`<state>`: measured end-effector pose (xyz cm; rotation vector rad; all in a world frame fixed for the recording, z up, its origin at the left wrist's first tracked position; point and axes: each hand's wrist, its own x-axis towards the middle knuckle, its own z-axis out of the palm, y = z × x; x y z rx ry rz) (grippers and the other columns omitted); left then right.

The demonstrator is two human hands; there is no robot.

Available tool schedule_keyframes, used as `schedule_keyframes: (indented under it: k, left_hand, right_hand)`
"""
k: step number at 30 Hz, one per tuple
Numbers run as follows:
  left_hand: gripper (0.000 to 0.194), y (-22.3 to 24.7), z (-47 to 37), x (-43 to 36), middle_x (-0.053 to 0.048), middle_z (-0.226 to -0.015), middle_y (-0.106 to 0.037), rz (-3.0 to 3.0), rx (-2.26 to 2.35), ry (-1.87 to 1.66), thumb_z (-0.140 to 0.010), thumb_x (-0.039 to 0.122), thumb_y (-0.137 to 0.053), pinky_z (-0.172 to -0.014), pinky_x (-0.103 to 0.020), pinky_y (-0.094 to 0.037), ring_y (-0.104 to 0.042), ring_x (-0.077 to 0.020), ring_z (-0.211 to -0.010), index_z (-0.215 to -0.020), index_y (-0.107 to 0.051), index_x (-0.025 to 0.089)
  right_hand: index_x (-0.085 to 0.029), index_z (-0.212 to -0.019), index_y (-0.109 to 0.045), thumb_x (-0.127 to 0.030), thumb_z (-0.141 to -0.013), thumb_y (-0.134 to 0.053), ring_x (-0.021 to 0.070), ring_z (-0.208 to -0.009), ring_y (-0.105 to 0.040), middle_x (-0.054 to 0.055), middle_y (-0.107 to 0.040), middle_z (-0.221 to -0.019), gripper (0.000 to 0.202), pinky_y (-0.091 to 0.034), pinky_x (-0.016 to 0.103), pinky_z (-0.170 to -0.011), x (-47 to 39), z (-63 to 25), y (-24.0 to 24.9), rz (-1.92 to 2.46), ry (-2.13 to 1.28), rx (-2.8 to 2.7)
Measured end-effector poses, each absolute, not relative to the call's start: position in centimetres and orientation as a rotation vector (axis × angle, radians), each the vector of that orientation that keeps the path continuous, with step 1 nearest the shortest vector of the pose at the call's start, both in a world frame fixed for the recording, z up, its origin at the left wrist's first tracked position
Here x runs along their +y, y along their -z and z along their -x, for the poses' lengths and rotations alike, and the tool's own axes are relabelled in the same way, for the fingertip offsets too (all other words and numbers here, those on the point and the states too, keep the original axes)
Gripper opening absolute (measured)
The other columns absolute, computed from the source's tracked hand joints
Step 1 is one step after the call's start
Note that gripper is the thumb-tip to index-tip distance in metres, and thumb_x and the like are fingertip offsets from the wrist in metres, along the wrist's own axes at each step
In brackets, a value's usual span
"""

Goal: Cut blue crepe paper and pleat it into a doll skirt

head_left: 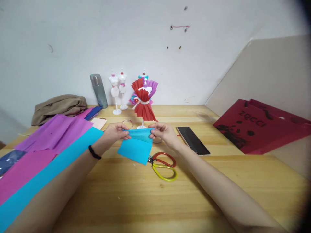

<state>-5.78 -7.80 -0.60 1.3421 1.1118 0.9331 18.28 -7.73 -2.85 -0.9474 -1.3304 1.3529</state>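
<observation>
A strip of blue crepe paper (139, 133) is stretched between my two hands. My left hand (115, 133) pinches its left end, and my right hand (163, 133) pinches the right end. Just below lies a second, flat blue paper piece (136, 150), partly behind the strip. Scissors (165, 165) with one red and one yellow handle rest to its right, their blades hidden by the paper. Behind my hands stands a small dress-form mannequin (145, 88) wearing a pleated red paper dress (145, 111) with a pale tie at the waist.
Two white mannequins (115, 94) and a grey-green flask (99, 92) stand at the back. Purple paper (58, 132), pink paper (29, 174) and a long blue sheet (70, 153) lie left, near brown cloth (58, 106). A phone (193, 140) and red bag (259, 129) are right.
</observation>
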Motion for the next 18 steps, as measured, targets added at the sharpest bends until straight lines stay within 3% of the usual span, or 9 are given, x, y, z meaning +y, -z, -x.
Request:
schedule_keyframes:
  k: [6,18]
  left_hand:
    - [0.021,0.64,5.41,-7.77,-0.001,-0.056,-0.069,-1.362,1.153,-1.000,-0.061,0.016,-0.075,-0.058,-0.025,-0.054,-0.067,-0.0138,-0.055,-0.072,-0.057,0.015]
    - [0.028,0.09,5.10,-8.39,-0.001,-0.052,-0.068,-1.406,1.200,-1.004,-0.059,0.031,-0.080,-0.053,-0.024,-0.051,-0.064,-0.0129,-0.049,-0.066,-0.059,0.015]
  right_hand:
    - [-0.017,-0.073,-0.065,-0.032,-0.058,-0.084,0.0110,-0.049,-0.062,0.000,-0.069,-0.057,0.028,-0.051,0.025,-0.054,-7.80,-18.23,2.68,0.959,-1.340,-1.344]
    - [-0.017,-0.074,-0.067,-0.035,-0.060,-0.084,0.0116,-0.050,-0.062,0.001,-0.069,-0.058,0.028,-0.052,0.026,-0.055,-8.08,-18.33,2.57,0.931,-1.392,-1.339]
